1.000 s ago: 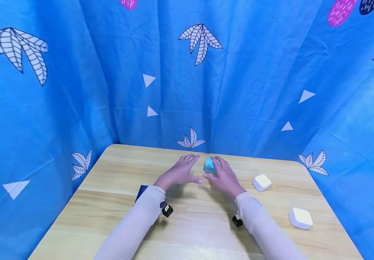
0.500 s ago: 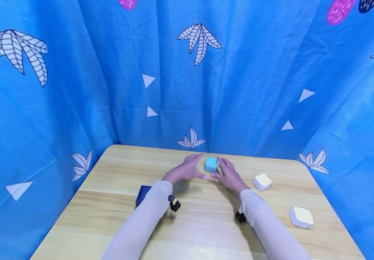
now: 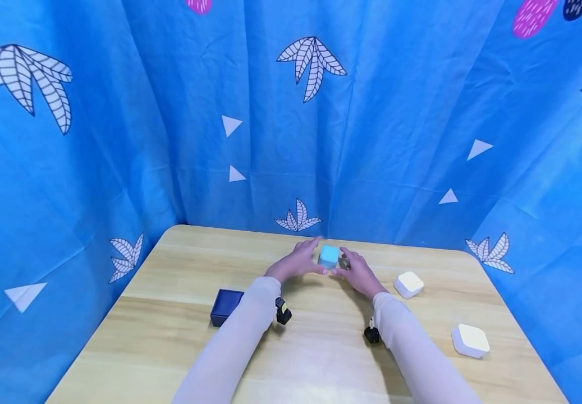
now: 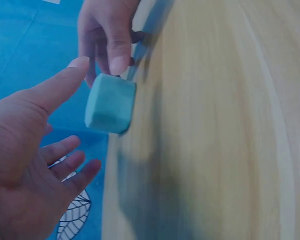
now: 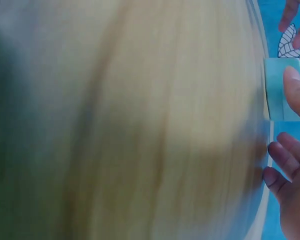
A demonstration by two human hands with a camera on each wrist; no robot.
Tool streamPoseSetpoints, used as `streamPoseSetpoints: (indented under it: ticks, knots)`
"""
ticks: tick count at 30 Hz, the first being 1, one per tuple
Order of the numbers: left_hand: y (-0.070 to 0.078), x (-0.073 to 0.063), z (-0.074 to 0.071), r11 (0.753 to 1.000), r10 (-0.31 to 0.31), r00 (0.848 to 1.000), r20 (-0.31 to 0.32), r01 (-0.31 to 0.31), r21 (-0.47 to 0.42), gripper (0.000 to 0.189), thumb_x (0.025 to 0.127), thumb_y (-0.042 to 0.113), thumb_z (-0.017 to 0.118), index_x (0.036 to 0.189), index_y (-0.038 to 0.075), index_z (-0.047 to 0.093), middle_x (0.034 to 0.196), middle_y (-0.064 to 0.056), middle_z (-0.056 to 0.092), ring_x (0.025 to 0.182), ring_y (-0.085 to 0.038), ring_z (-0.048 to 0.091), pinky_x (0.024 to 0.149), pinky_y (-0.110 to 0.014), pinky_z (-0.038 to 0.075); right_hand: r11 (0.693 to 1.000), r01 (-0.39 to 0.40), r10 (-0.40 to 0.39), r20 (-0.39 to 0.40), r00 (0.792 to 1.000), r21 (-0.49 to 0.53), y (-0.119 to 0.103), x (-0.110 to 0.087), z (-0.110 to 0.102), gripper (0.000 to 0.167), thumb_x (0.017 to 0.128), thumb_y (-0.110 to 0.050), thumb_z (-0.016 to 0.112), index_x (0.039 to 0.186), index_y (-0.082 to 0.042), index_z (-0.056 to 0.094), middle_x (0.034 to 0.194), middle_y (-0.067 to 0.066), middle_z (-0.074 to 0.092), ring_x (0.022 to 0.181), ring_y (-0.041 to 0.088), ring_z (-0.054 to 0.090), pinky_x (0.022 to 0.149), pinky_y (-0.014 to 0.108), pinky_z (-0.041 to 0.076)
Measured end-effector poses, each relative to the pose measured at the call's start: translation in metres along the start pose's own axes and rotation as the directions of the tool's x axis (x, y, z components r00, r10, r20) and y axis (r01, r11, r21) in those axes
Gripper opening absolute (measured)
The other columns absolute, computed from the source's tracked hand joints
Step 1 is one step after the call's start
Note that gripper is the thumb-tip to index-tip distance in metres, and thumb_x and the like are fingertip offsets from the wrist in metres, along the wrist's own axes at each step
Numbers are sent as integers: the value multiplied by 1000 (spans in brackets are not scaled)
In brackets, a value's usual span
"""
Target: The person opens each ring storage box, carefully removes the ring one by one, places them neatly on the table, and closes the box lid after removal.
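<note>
A turquoise rounded block (image 3: 328, 256) sits near the table's far edge, between my two hands. On its left is my left hand (image 3: 296, 262), fingers spread and thumb extended; in the left wrist view a gap shows between this hand and the block (image 4: 110, 104). My right hand (image 3: 358, 274) is on the block's right side, its fingers apart from its thumb. In the right wrist view my right thumb (image 5: 296, 90) overlaps the block (image 5: 276, 100); whether it touches I cannot tell.
A dark blue open box (image 3: 226, 306) stands on the left, partly behind my left sleeve. Two white rounded blocks, one nearer the back (image 3: 408, 284) and another closer (image 3: 470, 340), lie on the right of the wooden table (image 3: 321, 359). A blue patterned curtain (image 3: 381, 140) hangs behind.
My left hand has moved right, nearer the block. My right hand has shifted slightly right, uncovering more of the block. More of the dark blue box shows as my left arm moved off it.
</note>
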State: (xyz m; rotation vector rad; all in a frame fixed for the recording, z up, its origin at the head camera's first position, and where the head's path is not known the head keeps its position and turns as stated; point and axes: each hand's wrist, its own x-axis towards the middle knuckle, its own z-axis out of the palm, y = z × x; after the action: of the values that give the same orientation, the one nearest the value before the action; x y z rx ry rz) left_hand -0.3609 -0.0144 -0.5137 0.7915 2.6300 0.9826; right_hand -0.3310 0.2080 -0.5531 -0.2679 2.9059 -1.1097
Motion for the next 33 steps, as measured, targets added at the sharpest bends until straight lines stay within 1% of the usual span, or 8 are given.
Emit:
streamPoseSetpoints:
  ticks: [8,11,18,21,24,27,29,33]
  knots:
    - [-10,9,15,988,-56,998,2,56,-141,109,83,37,83,163,21,11,161,-13,34,151,-36,24,119,-59,28,999,-13,14,-18,1000,52,6,3,6,76,91,-26,75,154,-8,37,146,24,50,138,44,43,115,61,33]
    - [-12,12,18,984,-63,998,-4,62,-164,106,84,35,82,163,20,14,160,-12,37,150,-36,26,119,-59,28,997,-23,25,-26,999,76,9,4,7,75,90,-27,76,153,-7,40,145,24,51,137,44,45,114,60,36]
    - [-16,20,18,990,-61,998,-22,58,-127,100,85,30,81,162,18,18,156,-10,44,146,-34,32,119,-57,29,996,-10,14,-49,999,93,8,9,7,72,89,-23,78,150,-6,43,137,21,58,123,38,56,108,55,44]
    - [-18,25,19,992,-40,999,-21,37,-120,97,85,25,81,161,15,20,154,-10,47,145,-34,35,120,-55,29,995,-4,10,-58,998,104,7,9,9,72,89,-20,78,149,-6,43,133,19,61,120,35,58,107,53,45]
    - [-19,28,22,992,-11,1000,-13,9,-125,96,86,20,80,161,13,21,152,-12,48,144,-35,35,121,-54,28,994,-3,11,-67,998,113,5,8,10,70,89,-18,77,149,-5,43,133,20,61,123,36,57,109,54,43]
    - [-20,30,26,993,7,1000,-8,-8,-122,94,87,20,80,161,13,22,156,-12,44,145,-36,34,121,-53,28,993,-16,26,-78,997,119,4,8,11,69,90,-20,76,149,-6,44,136,21,60,129,39,54,112,57,39]
    - [-22,30,29,992,-1,1000,-8,-1,-122,93,87,20,79,161,15,22,160,-11,39,147,-36,33,121,-53,28,991,-28,39,-83,996,131,4,9,12,67,91,-21,75,149,-9,44,139,21,58,132,39,52,114,57,37]
    - [-25,32,33,990,-25,999,-20,22,-138,90,88,18,78,161,17,25,163,-10,33,149,-34,30,122,-51,26,988,-37,51,-89,995,150,3,10,14,63,93,-21,73,148,-11,45,141,20,58,128,38,55,110,56,41]
